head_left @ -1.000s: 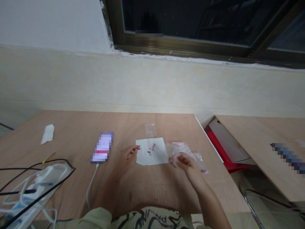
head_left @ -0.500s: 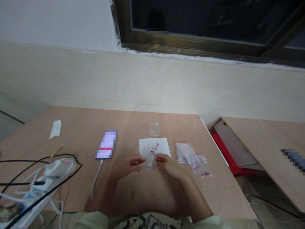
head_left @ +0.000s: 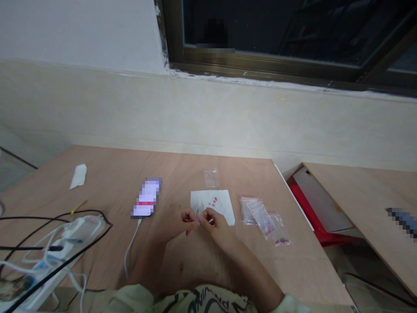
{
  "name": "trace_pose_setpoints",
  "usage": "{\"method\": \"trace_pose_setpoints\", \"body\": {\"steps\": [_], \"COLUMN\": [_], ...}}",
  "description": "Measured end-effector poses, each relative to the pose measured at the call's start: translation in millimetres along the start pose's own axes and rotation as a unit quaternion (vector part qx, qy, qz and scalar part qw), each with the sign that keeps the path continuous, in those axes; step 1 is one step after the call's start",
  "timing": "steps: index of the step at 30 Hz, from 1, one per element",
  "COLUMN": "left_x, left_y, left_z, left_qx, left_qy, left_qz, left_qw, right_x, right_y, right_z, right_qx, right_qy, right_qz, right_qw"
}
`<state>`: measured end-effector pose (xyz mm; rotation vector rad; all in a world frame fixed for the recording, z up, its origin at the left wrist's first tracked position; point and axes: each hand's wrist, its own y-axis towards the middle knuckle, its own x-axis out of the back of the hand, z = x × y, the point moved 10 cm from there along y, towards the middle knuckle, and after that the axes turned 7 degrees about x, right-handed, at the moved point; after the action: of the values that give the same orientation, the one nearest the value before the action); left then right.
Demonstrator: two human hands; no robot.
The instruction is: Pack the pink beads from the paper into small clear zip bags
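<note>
1. White paper (head_left: 200, 197) sits just beyond the fingertips, near edge hidden by the hands. My guess: it's there so the small red bits (head_left: 215, 199) on it stand out from the wood.
2. Left hand (head_left: 190, 221) and right hand (head_left: 211, 221) meet tip to tip, both pinched narrow, seemingly on a scrap of clear plastic (head_left: 199, 218). Fingers cover most of it, so can't swear to it. Two-handed grip probably because it's tiny and flimsy.
3. Small plastic bags (head_left: 259, 214) overlap off to the right of the right fingers, likely parked there to stay off the paper. One flat clear bag (head_left: 211, 178) lies past the paper, ahead of the fingers.
4. Room-wise: desktop (head_left: 182, 265) stretches from the fingers back to the shirt (head_left: 208, 300), phone (head_left: 146, 199) well left, desk's right edge (head_left: 293, 195) beyond the bags. Decent elbow space, honestly.
</note>
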<state>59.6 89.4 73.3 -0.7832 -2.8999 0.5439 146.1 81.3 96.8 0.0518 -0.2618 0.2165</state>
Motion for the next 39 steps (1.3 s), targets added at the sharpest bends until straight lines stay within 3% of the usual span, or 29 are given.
{"method": "trace_pose_setpoints", "body": {"steps": [5, 10, 14, 21, 23, 26, 29, 31, 34, 37, 39], "left_x": [-4.3, -12.2, -14.7, 20.1, 21.5, 11.1, -4.9, -15.1, -14.4, 19.2, 25.4], "left_y": [0, -11, -10, -4, -5, -10, -16, -18, -16, -16, -12], "left_z": [15, 10, 11, 6, -1, -16, -32, -35, -21, 2, 17], "left_qx": [0.003, -0.001, 0.018, -0.013, -0.025, -0.056, -0.103, -0.121, -0.098, -0.038, -0.009], "left_qy": [-0.005, -0.003, 0.039, 0.075, 0.106, 0.164, 0.24, 0.267, 0.238, 0.167, 0.122], "left_qz": [0.008, 0.021, 0.005, -0.13, -0.147, -0.158, -0.168, -0.145, -0.108, -0.188, -0.166], "left_qw": [1.0, 1.0, 0.999, 0.989, 0.983, 0.972, 0.951, 0.945, 0.96, 0.967, 0.978], "right_x": [-8, -13, -16, 12, 18, 15, -4, -7, 0, -1, -8], "right_y": [2, -1, -3, 2, 2, 4, 6, 6, 7, 6, 5], "right_z": [-1, -4, -5, -22, -23, -20, -28, -38, -51, -55, -55], "right_qx": [0.007, -0.009, -0.022, -0.051, -0.056, -0.047, -0.071, -0.097, -0.109, -0.109, -0.113], "right_qy": [0.027, 0.125, 0.125, 0.023, -0.026, -0.042, 0.038, 0.091, 0.143, 0.191, 0.23], "right_qz": [0.046, 0.081, 0.089, -0.015, -0.042, -0.057, -0.016, -0.021, -0.048, -0.031, -0.001], "right_qw": [0.999, 0.989, 0.988, 0.998, 0.997, 0.996, 0.997, 0.991, 0.982, 0.975, 0.967]}}
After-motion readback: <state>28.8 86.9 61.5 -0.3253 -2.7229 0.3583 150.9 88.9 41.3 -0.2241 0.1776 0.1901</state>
